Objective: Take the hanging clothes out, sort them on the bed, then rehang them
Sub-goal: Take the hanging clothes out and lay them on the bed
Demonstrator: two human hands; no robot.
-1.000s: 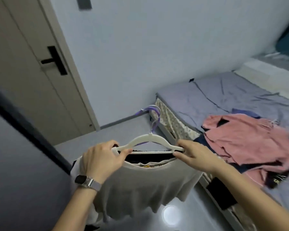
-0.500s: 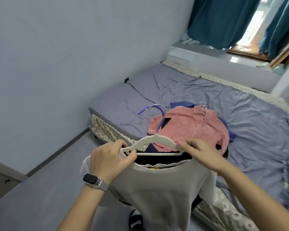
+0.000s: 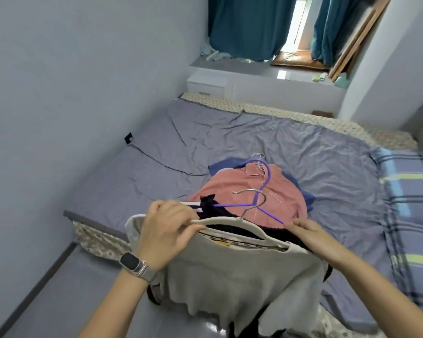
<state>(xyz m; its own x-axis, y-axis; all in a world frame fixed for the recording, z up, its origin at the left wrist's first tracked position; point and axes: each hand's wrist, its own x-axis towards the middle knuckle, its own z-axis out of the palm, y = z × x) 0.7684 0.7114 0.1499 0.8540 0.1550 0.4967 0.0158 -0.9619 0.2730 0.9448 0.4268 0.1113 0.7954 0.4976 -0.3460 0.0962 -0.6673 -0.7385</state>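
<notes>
I hold a bundle of hung clothes over the near edge of the bed (image 3: 266,142). My left hand (image 3: 166,230) grips the left end of a white hanger (image 3: 230,220); my right hand (image 3: 310,235) grips its right end. A grey T-shirt (image 3: 225,279) hangs from it in front, with black and white garments behind. A purple hanger (image 3: 264,181) sticks out of the same bundle. A pink garment (image 3: 242,189) lies on the bed on top of dark blue clothes (image 3: 305,196).
The bed with a grey-purple sheet fills the middle, against the left wall. A plaid blanket (image 3: 410,198) lies on its right side. A white ledge (image 3: 266,84) and teal curtains (image 3: 244,28) are beyond. Grey floor (image 3: 66,289) is at lower left.
My view swung from the door and wall to the bed. The bundle in both hands moved forward over the bed edge, tilting flatter; a metal hook shows on the white hanger now.
</notes>
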